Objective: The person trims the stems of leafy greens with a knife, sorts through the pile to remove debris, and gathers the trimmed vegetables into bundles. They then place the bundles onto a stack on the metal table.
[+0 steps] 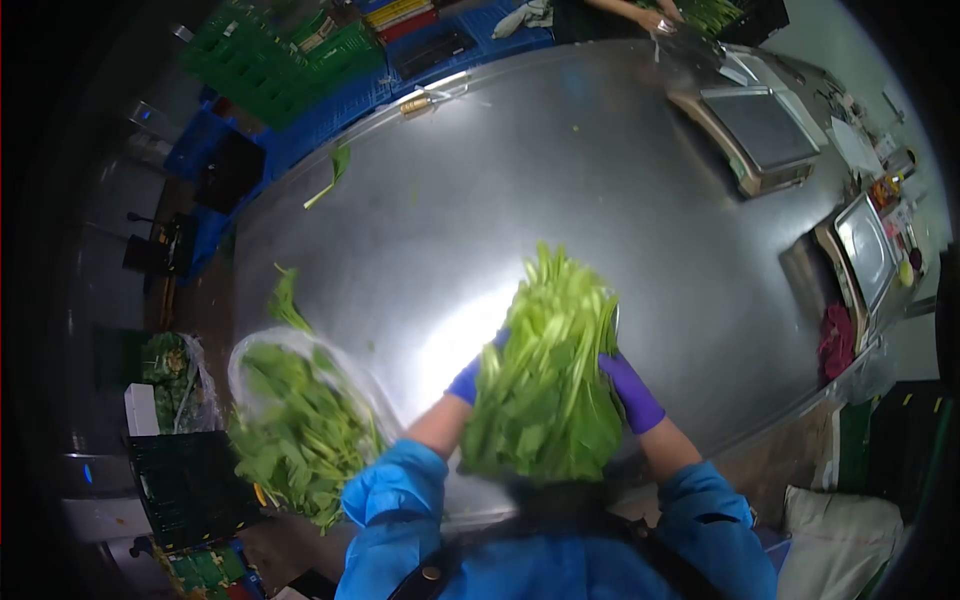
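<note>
Between my two purple-gloved hands is a large bunch of leafy greens [545,375], its pale stems pointing away from me and its leaves toward my body. My left hand [468,378] presses on the bunch's left side, its fingers partly hidden behind the leaves. On the right side my right hand [630,392] grips the bunch, fingertips tucked against the leaves. To the left, a heap of loose greens [300,430] spills from a clear plastic bag [243,350] at the table's near edge.
The steel table [480,180] carries a stray leaf [330,178], a wooden-handled tool [416,104] and two scales [760,130] [866,255] on the right. Green crates [270,75] stand beyond it. Another person's hand [655,20] is at the far edge.
</note>
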Motion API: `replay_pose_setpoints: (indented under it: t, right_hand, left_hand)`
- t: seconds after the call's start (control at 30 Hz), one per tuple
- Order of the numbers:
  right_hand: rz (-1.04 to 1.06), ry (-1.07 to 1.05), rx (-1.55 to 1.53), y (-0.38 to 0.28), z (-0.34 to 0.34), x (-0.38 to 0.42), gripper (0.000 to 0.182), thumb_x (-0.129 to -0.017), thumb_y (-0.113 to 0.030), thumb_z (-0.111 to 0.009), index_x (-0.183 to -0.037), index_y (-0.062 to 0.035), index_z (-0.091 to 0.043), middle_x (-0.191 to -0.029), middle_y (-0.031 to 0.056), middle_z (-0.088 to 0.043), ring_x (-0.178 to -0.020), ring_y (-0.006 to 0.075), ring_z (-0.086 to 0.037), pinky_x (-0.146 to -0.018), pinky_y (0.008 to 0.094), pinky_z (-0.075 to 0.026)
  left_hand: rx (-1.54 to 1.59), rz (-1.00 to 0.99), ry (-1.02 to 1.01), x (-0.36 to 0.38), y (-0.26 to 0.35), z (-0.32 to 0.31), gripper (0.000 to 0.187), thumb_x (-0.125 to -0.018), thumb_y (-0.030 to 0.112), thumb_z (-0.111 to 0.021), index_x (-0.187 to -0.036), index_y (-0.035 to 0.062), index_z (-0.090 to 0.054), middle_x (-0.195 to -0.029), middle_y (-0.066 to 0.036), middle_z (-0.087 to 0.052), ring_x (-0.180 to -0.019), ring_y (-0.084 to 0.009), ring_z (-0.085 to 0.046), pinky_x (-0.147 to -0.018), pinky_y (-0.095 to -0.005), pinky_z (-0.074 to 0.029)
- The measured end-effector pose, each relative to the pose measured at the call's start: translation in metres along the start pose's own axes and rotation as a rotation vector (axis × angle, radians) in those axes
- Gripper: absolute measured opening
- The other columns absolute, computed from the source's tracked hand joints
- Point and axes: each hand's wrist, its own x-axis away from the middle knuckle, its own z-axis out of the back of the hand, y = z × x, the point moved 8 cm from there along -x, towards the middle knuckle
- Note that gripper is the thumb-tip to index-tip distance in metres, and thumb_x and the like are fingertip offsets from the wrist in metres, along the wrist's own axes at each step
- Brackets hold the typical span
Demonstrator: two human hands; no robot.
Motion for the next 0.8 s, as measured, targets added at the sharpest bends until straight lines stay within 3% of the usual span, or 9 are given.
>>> replay_pose_setpoints:
  t: [0.03,0.17,0.37,0.4,0.47,0.63,0.7,0.73,0.8]
  right_hand:
    - [0.062,0.027,-0.025,-0.022,0.003,-0.018,0.06,-0.086,-0.022,-0.059,-0.136,0.0009,-0.035,-0.125,0.0104,-0.052,-0.111,0.0206,-0.053,-0.095,0.0328,-0.043]
    - [0.342,0.127,-0.081,-0.116,0.011,-0.101,0.058,-0.086,-0.026,-0.061,-0.132,0.0006,-0.039,-0.122,0.0099,-0.053,-0.107,0.0196,-0.055,-0.092,0.0316,-0.044]
    - [0.562,0.213,-0.183,-0.182,0.07,-0.219,0.056,-0.085,-0.02,-0.064,-0.13,0.0022,-0.041,-0.123,0.0116,-0.052,-0.109,0.021,-0.052,-0.093,0.0321,-0.042]
    - [0.66,0.375,-0.072,-0.189,0.083,-0.219,0.057,-0.086,-0.024,-0.063,-0.131,0.0032,-0.04,-0.125,0.0113,-0.05,-0.11,0.0212,-0.051,-0.094,0.0331,-0.042]
    - [0.773,0.571,-0.027,-0.192,0.096,-0.213,0.058,-0.086,-0.023,-0.062,-0.132,0.003,-0.038,-0.127,0.012,-0.048,-0.112,0.022,-0.049,-0.095,0.0335,-0.04]
    - [0.676,0.585,-0.134,-0.184,0.109,-0.187,0.062,-0.085,-0.018,-0.064,-0.135,0.0013,-0.034,-0.127,0.0123,-0.046,-0.115,0.0208,-0.046,-0.094,0.0327,-0.04]
    - [0.566,0.62,-0.073,-0.183,0.118,-0.167,0.064,-0.085,-0.019,-0.064,-0.137,0.0008,-0.034,-0.126,0.0132,-0.048,-0.114,0.0207,-0.047,-0.096,0.0331,-0.038]
    - [0.575,0.601,-0.066,-0.191,0.106,-0.152,0.064,-0.085,-0.019,-0.064,-0.137,0.0008,-0.034,-0.126,0.0132,-0.048,-0.114,0.0207,-0.047,-0.096,0.0331,-0.038]
    - [0.352,0.919,0.307,-0.199,0.096,-0.106,0.063,-0.085,-0.018,-0.064,-0.138,-0.0003,-0.035,-0.125,0.0129,-0.051,-0.106,0.0171,-0.05,-0.089,0.0285,-0.04]
  left_hand:
    - [0.195,0.135,-0.017,-0.034,0.008,0.015,0.042,-0.095,0.029,-0.047,-0.132,0.0078,-0.046,-0.121,-0.008,-0.058,-0.103,-0.0176,-0.059,-0.089,-0.0321,-0.05]
    - [0.157,0.15,-0.09,-0.141,0.131,-0.042,0.04,-0.096,0.024,-0.044,-0.13,0.0033,-0.047,-0.123,-0.011,-0.057,-0.105,-0.0185,-0.059,-0.091,-0.0329,-0.05]
    - [-0.669,0.142,-0.11,-0.329,0.241,-0.084,0.057,-0.087,0.041,-0.058,-0.126,0.0011,-0.051,-0.116,-0.014,-0.061,-0.099,-0.0231,-0.062,-0.085,-0.0336,-0.05]
    - [-0.661,0.144,-0.116,-0.359,0.232,-0.081,0.057,-0.087,0.041,-0.058,-0.126,0.0011,-0.051,-0.116,-0.014,-0.061,-0.099,-0.0231,-0.062,-0.085,-0.0336,-0.05]
    - [-1.323,-0.455,0.289,-0.401,0.262,-0.064,0.066,-0.086,0.049,-0.055,-0.128,-0.002,-0.047,-0.118,-0.02,-0.059,-0.106,-0.0309,-0.059,-0.092,-0.0372,-0.045]
    - [-1.254,-0.626,0.356,-0.396,0.268,-0.05,0.065,-0.09,0.048,-0.049,-0.128,-0.0044,-0.045,-0.124,-0.026,-0.053,-0.115,-0.0355,-0.052,-0.097,-0.0381,-0.04]
    - [-1.161,-0.981,0.326,-0.35,0.298,-0.064,0.055,-0.091,0.038,-0.051,-0.128,-0.0017,-0.047,-0.124,-0.024,-0.053,-0.116,-0.034,-0.051,-0.096,-0.0387,-0.04]
    - [-1.16,-1.0,0.34,-0.323,0.303,-0.062,0.055,-0.091,0.038,-0.051,-0.128,-0.0017,-0.047,-0.124,-0.024,-0.053,-0.116,-0.034,-0.051,-0.096,-0.0387,-0.04]
    - [-1.156,-1.132,0.333,-0.245,0.297,-0.056,0.046,-0.09,0.03,-0.055,-0.125,0.0009,-0.049,-0.123,-0.021,-0.054,-0.115,-0.0328,-0.051,-0.097,-0.0385,-0.04]
